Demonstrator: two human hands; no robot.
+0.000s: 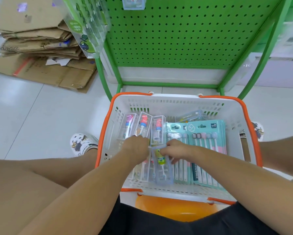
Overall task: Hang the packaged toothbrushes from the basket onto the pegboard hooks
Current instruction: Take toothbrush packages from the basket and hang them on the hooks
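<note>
Toothbrush box lengthwise, cartoon head toward pegboard

flattened cardboard boxes stacked on tiled floor | white clogs worn | orange stool partly hidden

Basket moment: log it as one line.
stage: picking | both hands in basket | right hand pinches green toothbrush pack | left hand among clear packs | pegboard nearly bare

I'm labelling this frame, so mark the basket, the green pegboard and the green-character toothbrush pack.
basket [159,97], head view, far white rim.
green pegboard [184,36], head view, bare perforated panel.
green-character toothbrush pack [161,164], head view, clear front below both hands.
</note>
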